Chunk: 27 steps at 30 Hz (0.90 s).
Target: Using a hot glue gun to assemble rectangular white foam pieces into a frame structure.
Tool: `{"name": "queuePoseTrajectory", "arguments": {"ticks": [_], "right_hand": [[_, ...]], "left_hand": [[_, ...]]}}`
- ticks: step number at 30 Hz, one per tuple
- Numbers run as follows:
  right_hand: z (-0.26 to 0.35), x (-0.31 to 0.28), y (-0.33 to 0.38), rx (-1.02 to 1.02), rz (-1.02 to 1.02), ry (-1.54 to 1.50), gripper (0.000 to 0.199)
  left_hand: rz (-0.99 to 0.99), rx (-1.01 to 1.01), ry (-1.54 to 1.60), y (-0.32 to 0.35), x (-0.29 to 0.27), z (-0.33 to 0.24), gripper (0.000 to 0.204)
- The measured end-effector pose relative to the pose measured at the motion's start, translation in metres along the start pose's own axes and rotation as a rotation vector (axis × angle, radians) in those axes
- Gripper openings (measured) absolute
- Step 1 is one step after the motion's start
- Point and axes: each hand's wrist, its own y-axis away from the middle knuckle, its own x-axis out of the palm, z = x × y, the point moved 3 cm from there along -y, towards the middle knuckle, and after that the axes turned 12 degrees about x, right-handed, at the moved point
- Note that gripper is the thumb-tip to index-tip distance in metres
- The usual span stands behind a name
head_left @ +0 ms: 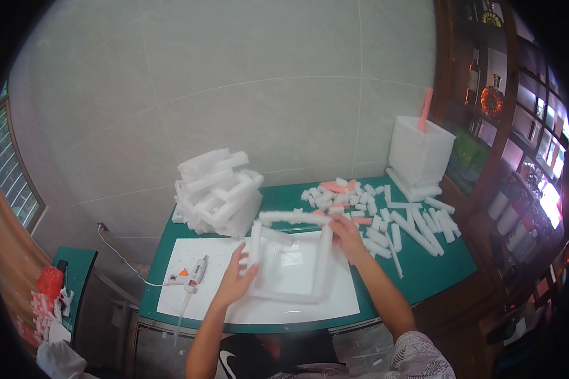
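Observation:
A square frame of white foam strips (322,265) stands on a white sheet (199,297) on the green table (423,278). My left hand (237,278) holds the frame's left side, fingers on the upright strip. My right hand (346,237) grips the frame's top right corner. A short white foam piece (277,236) lies inside the frame near its top.
A white glue gun (195,273) with a cord lies left of my left hand. A heap of white foam strips (218,189) sits at the back left. Several loose white and pink foam pieces (385,218) lie at right, with a white foam box (420,151) behind.

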Motion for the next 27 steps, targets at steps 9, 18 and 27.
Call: {"name": "queuePoseTrajectory", "arguments": {"ticks": [9, 18, 27], "right_hand": [[0.126, 0.087, 0.031, -0.389, -0.054, 0.315, 0.026], [0.149, 0.159, 0.028, -0.524, 0.052, 0.287, 0.024], [0.15, 0.155, 0.011, -0.559, 0.04, 0.137, 0.022]], "left_hand": [[-0.079, 0.205, 0.216, -0.052, -0.062, -0.069, 0.065], [-0.071, 0.408, 0.289, -0.072, -0.103, -0.142, 0.069], [-0.027, 0.376, 0.358, -0.084, -0.108, -0.16, 0.06]]}}
